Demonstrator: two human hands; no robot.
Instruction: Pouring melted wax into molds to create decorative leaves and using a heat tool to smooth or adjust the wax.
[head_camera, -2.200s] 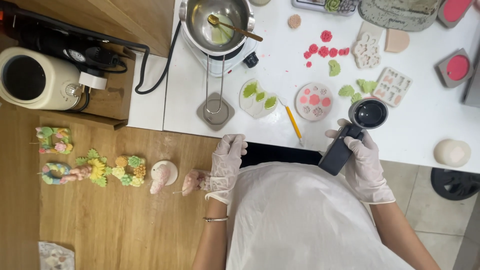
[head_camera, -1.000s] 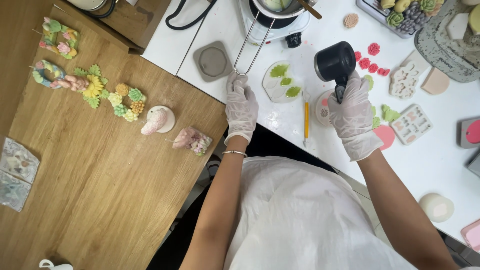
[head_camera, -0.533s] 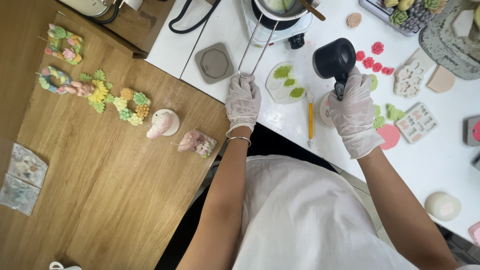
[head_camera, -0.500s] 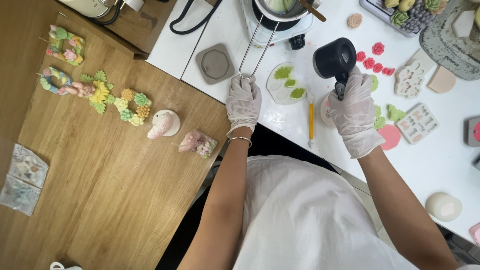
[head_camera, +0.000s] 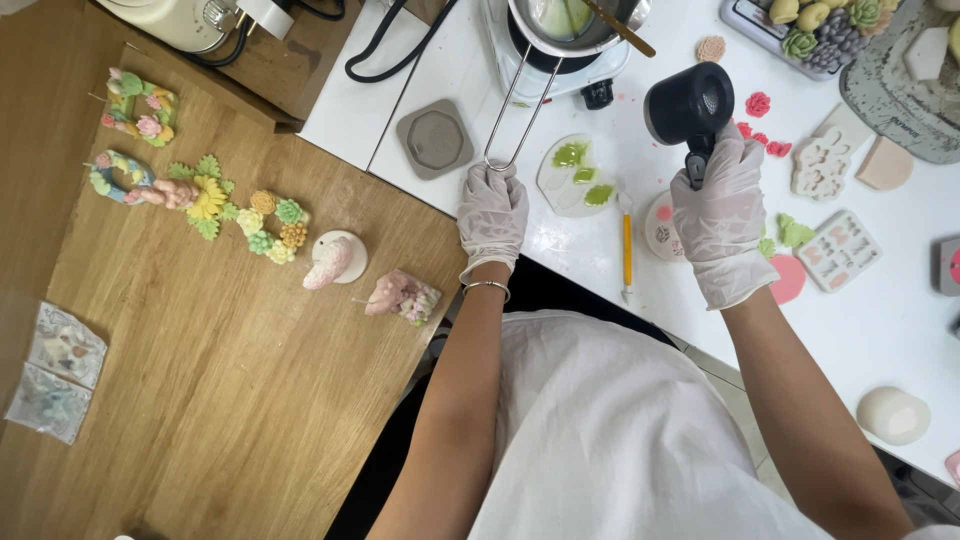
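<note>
The black heat gun (head_camera: 690, 105) stands above the white desk (head_camera: 880, 330), its handle clamped in my right hand (head_camera: 722, 222). My left hand (head_camera: 492, 212) closes on the end of the pot's wire handle (head_camera: 518, 112), beside the mould with green pieces (head_camera: 575, 178).

Around the white table (head_camera: 880, 330): white-gloved left hand (head_camera: 492, 212) and right hand (head_camera: 722, 218), black heat gun (head_camera: 690, 103), silver wire-handled pot (head_camera: 570, 20), white mould (head_camera: 575, 175) with green patches, yellow-handled tool (head_camera: 626, 245), grey square pad (head_camera: 434, 139), red flower pieces (head_camera: 758, 104).
</note>
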